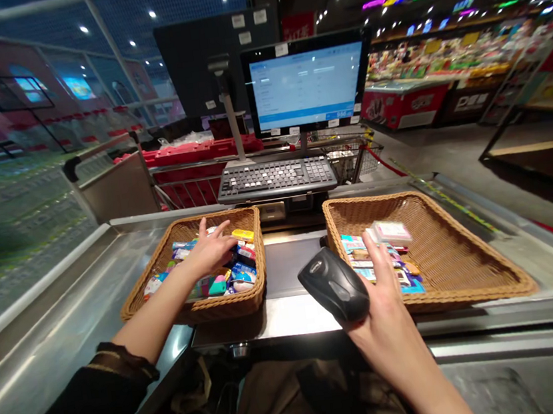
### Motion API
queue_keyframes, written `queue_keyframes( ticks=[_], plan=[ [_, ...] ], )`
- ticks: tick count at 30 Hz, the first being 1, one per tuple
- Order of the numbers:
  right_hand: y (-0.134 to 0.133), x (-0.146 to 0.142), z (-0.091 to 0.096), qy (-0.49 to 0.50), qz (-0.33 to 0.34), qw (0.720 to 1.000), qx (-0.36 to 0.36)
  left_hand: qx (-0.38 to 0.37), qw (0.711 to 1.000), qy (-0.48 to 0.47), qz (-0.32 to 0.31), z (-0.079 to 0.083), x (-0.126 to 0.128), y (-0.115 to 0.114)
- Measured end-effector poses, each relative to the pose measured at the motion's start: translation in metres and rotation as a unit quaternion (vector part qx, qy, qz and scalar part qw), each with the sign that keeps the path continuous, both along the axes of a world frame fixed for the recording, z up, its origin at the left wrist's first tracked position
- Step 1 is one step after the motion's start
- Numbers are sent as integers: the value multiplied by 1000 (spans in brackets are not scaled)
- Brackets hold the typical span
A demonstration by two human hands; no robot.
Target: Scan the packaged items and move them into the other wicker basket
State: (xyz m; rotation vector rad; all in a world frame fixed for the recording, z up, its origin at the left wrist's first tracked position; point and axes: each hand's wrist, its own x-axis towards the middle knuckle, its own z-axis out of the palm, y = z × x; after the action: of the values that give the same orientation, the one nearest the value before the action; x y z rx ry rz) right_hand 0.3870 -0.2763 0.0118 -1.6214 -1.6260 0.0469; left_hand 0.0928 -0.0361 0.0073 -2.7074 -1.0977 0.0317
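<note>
My left hand [211, 250] reaches into the left wicker basket [136, 298], fingers spread over several small colourful packets [237, 272]. My right hand [381, 301] grips a black handheld barcode scanner [334, 284] at the near left corner of the right wicker basket [464, 258]. Its index finger points up toward a small pink-and-white packet [391, 230] that sits atop a few flat packets [364, 263] in that basket.
Both baskets rest on a steel checkout counter [68, 313]. Behind them stand a keyboard [276, 178], a lit monitor [307, 86] and red shopping baskets [199, 152]. A shopping trolley [351, 154] is beyond the keyboard. Store shelves [440, 59] fill the right background.
</note>
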Motion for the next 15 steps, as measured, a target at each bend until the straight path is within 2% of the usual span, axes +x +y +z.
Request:
queue_keyframes(
  ticks=[4, 9, 12, 15],
  plan=[
    [2, 4, -3, -3, -6, 1000, 0, 58, 996, -52, 38, 12, -1, -19],
    [4, 3, 0, -7, 5, 1000, -14, 111, 986, -116, 49, 36, 9, -51],
    [4, -4, 6, 0, 4, 1000, -22, 130, 981, -142, 28, 45, 24, -65],
    [2, -11, 11, 10, -10, 1000, -23, 109, 984, -141, -9, 46, 44, -73]
  ],
)
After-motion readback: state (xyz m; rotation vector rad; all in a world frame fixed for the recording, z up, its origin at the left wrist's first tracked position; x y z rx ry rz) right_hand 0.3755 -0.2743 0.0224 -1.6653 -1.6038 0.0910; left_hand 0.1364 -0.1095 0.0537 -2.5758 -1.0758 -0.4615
